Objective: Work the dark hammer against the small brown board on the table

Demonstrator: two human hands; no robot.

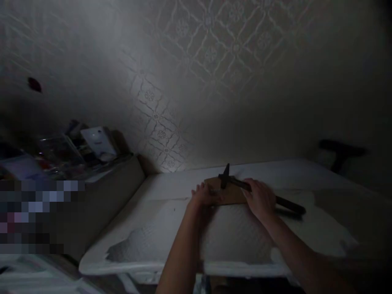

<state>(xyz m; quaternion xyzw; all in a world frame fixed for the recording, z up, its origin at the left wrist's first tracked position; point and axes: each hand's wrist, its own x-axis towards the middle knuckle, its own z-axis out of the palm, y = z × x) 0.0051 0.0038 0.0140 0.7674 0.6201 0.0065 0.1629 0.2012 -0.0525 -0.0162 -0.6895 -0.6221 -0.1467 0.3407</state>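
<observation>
My right hand [260, 199] is closed around the dark handle of a hammer [226, 178], whose butt sticks out to the right behind the wrist. The hammer's head hangs over a flat brown board [231, 197] lying on the table; I cannot tell whether it touches. On the board's left part rests my left hand [206, 195], its fingers bent over the surface. Something small may be pinched there, but dim light and distance hide it.
A white table [171, 228] with a worn grey patch reaches back to the patterned wall [211, 81]. At left, a grey cabinet [110, 204] bears a white box [98, 141] and clutter. A dark T-shaped object [339, 153] stands at the right.
</observation>
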